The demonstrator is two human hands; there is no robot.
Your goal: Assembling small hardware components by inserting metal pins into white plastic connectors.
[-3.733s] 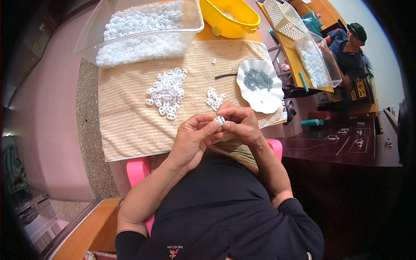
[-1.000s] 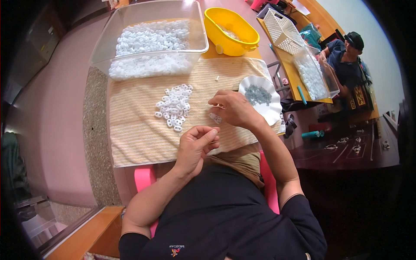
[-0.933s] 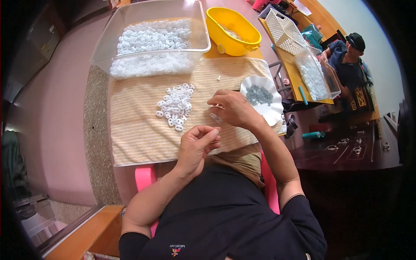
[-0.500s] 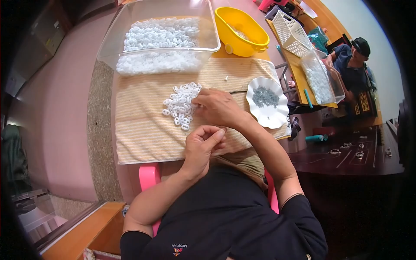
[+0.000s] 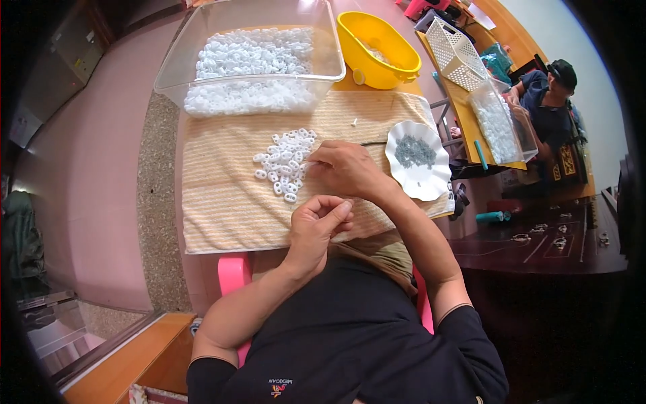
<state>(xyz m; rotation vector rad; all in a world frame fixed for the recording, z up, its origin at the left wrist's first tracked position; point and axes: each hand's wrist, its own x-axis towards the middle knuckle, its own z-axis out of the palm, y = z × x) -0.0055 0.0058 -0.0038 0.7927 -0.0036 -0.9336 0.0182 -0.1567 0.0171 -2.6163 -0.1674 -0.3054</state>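
Note:
A small heap of white plastic rings (image 5: pixel 284 163) lies on a beige striped towel (image 5: pixel 229 202). My right hand (image 5: pixel 343 168) rests on the towel with its fingertips at the right edge of that heap; whether it pinches a ring is hidden. My left hand (image 5: pixel 319 225) hovers closer to my body, fingers curled together, and anything inside them is too small to see. A white scalloped dish (image 5: pixel 418 161) with small grey parts sits just right of my right hand.
A clear tub (image 5: pixel 252 60) full of white rings stands at the far edge, with a yellow bowl (image 5: pixel 377 50) to its right. A white basket (image 5: pixel 457 54) and another clear tub (image 5: pixel 501 124) are further right, beside a seated person (image 5: pixel 548 101). A dark table (image 5: pixel 538 239) is at right.
My right hand has moved left from the dish side to the heap of rings. My left hand has stayed close to my body. The second small pile near the dish is hidden now.

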